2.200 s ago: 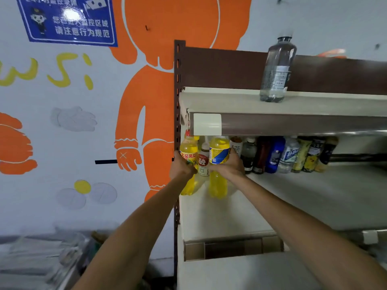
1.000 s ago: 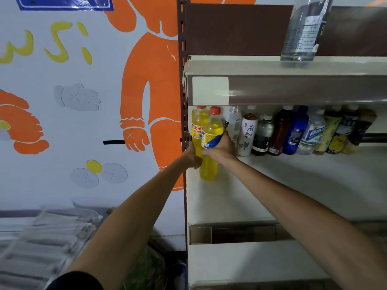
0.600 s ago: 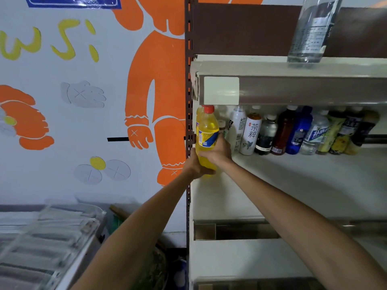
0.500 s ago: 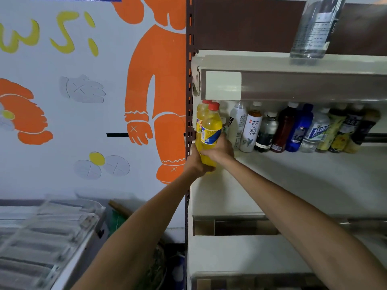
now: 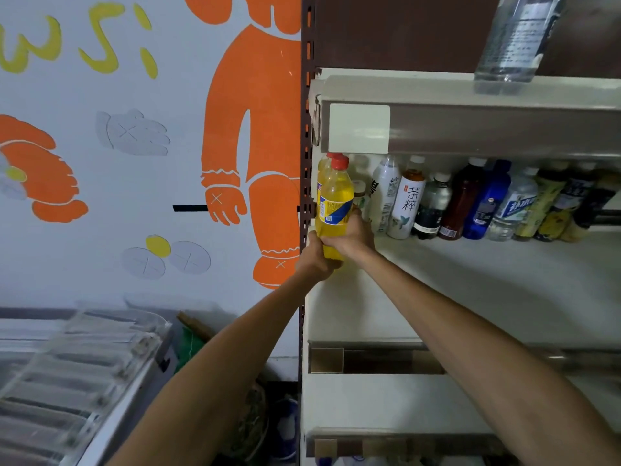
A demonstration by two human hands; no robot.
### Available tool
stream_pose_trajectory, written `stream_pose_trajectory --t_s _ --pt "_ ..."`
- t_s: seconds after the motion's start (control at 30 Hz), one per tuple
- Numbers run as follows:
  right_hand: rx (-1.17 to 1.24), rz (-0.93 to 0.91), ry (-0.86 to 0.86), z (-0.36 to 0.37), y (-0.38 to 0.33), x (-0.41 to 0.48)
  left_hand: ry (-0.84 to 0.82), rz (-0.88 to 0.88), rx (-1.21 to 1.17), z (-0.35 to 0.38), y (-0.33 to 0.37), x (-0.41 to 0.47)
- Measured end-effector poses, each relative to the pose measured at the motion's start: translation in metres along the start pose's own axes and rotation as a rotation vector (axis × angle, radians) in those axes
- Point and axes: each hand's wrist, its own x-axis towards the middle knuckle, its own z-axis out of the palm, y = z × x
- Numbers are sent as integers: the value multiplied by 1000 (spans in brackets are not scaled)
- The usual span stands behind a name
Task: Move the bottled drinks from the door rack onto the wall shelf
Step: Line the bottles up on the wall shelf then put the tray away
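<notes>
Yellow red-capped plastic bottle point(image 5: 336, 203), gripped low in my curled left hand point(image 5: 314, 262) and right hand point(image 5: 353, 237), looks nearly placed on the white wall shelf point(image 5: 470, 280), with a row of assorted bottles point(image 5: 470, 203) already shelved to their right.

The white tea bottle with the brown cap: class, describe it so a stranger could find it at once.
On the cream shelf beside the orange mural figure, bottles line the back. The tea bottle stands right of the other white bottle and, unlike it, has a brown cap.
</notes>
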Motion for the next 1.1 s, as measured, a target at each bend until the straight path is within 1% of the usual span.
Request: stream_pose_trajectory --t_s 0.17,0.33,0.43,0.57,0.63,0.7,0.83,1.0,1.1 --pt "-7 12 32 3 -2 -3 -43 -6 -60 -5 -3 4" --pt "-12 19 65 4 -6 -5 -117 14 -1 -1 -15 13" --pt "-16 33 49 3 -7 -6 -169 22 40 5 -24 24" --pt "-38 49 -12 2 -6 -7 -161 -31 119 -1 -11 10" --pt "-42 66 -83 0 -4 -9 -156 -99 142 -4 0 -6" --pt "-54 95 -159 -2 0 -9 -150 -126 159 -3 5 -19" --pt "-154 106 -238 -9 10 -15 -146 -164 256 -2 8 -36" --pt "-406 -5 -262 -19 21 -33 -98 -142 395 2 9 -51" --pt "-511 -62 -264 -24 27 -51 -115 -165 503 7 12 -67"
